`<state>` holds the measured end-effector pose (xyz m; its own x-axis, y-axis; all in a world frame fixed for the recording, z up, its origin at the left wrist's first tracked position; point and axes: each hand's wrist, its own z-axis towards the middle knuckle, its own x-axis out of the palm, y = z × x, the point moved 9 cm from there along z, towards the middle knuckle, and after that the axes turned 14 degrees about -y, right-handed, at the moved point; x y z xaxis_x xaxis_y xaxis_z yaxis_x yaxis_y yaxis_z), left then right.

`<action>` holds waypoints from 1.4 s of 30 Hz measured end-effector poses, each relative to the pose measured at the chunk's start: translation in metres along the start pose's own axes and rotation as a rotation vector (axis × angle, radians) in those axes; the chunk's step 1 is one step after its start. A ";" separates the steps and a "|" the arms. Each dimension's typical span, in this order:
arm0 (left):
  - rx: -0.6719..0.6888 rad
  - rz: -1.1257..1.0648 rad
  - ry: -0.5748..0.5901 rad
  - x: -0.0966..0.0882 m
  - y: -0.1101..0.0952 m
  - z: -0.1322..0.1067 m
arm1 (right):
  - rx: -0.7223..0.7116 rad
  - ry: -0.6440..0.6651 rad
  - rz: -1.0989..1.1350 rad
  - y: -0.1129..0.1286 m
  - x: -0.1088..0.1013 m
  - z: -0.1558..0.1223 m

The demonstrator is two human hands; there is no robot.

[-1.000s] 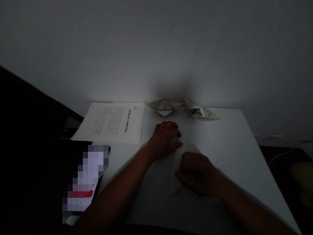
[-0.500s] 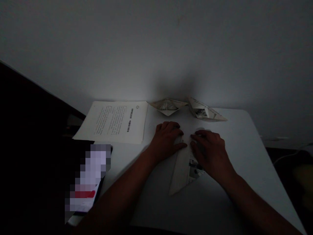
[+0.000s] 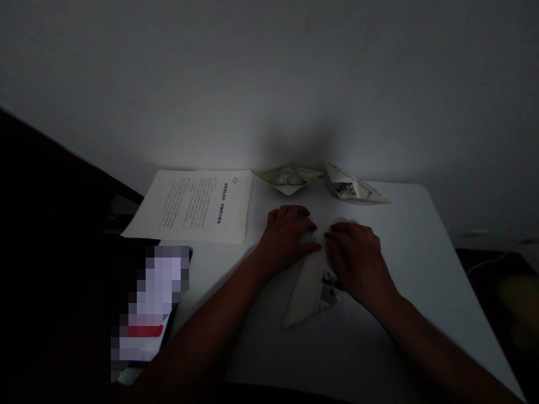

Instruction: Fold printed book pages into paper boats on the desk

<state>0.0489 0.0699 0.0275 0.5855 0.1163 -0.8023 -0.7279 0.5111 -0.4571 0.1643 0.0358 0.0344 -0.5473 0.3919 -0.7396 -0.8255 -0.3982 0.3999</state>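
Note:
A folded sheet of printed paper [image 3: 304,289] lies flat on the white table, its pointed lower corner towards me and a dark printed picture showing on its right part. My left hand [image 3: 288,235] rests over its upper left edge, thumb stretched out and apart from the fingers. On the upper right side, my right hand [image 3: 356,252] has its fingers bent and close together, gripping the paper; the hand hides that edge. Two folded paper boats stand beyond my hands, a left boat [image 3: 288,178] and a right boat [image 3: 353,188], their tips nearly touching.
A stack of printed sheets [image 3: 189,207] lies at the table's back left. A phone [image 3: 155,308] with a lit, blurred screen is at the left edge, beside my left forearm. The wall [image 3: 269,84] rises right behind the white table [image 3: 416,235]. The light is dim.
The folded paper has turned slightly, its lower corner shifting left and up. My right hand has moved a little left along it. My left hand stays nearly in place.

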 end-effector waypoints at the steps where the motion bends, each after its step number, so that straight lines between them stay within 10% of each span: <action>1: -0.005 -0.001 0.002 0.000 0.000 0.000 | 0.000 -0.001 0.003 0.001 0.000 0.000; 24: -0.017 0.007 -0.011 0.000 0.001 0.000 | 0.194 0.000 0.254 -0.007 -0.003 -0.001; 42: -0.027 0.000 -0.019 0.000 0.003 -0.001 | 0.051 -0.057 0.110 -0.004 -0.011 0.006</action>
<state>0.0467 0.0707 0.0259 0.5919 0.1324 -0.7950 -0.7369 0.4884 -0.4673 0.1728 0.0387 0.0441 -0.6403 0.3954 -0.6585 -0.7655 -0.3988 0.5049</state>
